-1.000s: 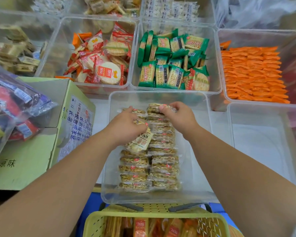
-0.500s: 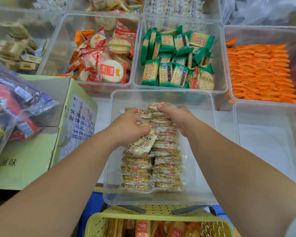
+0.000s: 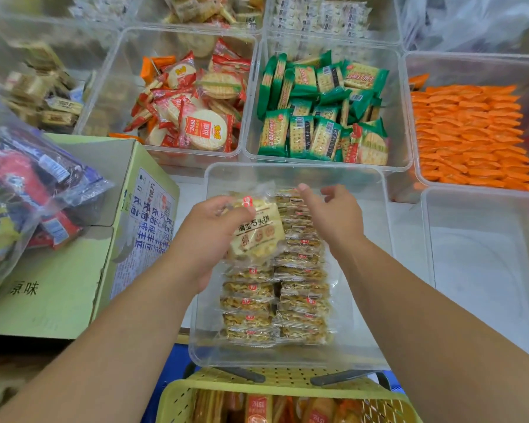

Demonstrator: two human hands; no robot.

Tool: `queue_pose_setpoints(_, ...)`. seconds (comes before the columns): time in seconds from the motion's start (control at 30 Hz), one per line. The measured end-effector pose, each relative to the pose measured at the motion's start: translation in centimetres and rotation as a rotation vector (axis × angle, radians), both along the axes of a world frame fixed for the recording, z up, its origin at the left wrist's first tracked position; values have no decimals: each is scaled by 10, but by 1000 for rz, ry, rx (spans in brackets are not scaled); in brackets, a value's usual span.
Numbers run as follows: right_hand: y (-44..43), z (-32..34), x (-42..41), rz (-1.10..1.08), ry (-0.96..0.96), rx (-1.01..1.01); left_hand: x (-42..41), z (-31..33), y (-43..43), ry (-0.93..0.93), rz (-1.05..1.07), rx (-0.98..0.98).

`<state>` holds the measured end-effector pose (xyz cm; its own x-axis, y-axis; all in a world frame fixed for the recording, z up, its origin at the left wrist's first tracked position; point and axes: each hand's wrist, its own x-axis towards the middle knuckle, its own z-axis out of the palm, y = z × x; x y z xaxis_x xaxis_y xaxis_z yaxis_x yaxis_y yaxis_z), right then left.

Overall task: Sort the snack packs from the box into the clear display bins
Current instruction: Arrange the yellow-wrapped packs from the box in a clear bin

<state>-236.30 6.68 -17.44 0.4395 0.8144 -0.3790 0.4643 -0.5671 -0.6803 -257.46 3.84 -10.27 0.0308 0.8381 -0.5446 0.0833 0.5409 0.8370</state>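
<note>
Surface: white counter (image 3: 408, 239) crowded with clear display bins, set side by side in rows.
Near bin: clear bin (image 3: 287, 168) at centre, just ahead of a yellow basket (image 3: 287, 389); two neat rows of packs (image 3: 275, 303) stood on edge inside, beige, running from the near wall towards the far wall.
Left hand: left hand (image 3: 205, 239) curled round one beige snack pack (image 3: 258, 236), thumb and fingers gripping its left side; pack tilted, printed face up, held over the far part of the left row.
Right hand: right hand (image 3: 336, 218) over the far end of the right row, fingers loosely curled, thumb out, holding nothing; touching the packs or not, cannot tell.
Back row: red packs (image 3: 196, 117) of round crackers heaped in one bin, green packs (image 3: 318, 123) partly stood up in the next, orange packs (image 3: 471, 135) stacked flat in the bin to the right.
Left side: green cardboard box (image 3: 58, 285) just beside the near bin, flaps open, with a clear bag of mixed snacks (image 3: 22, 193) lying across it.
Right side: side bin (image 3: 428, 254), also clear, beside the near one.
Basket: more packs inside, partly cut off by the lower edge.
</note>
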Motion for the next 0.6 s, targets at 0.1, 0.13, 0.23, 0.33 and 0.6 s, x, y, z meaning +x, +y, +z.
queue_pose_setpoints(0.1, -25, 23, -10, 111, 41, 294, -2, 4, -7, -147, 124, -94)
queue_pose_setpoints(0.13, -35, 33, -15, 168, 82, 354, -2, 5, -9, -153, 143, -107)
queue_pose_setpoints(0.23, -62, 54, -31, 355, 61, 438, 1, 6, -16, -119, 195, -68)
queue_pose_setpoints(0.33, -79, 67, -45, 392, 169, 348, 9, 7, -27, 63, 115, 129)
queue_pose_setpoints(0.6, -71, 70, -34, 50, 566, 164, 15, 8, -35, 415, -565, 401)
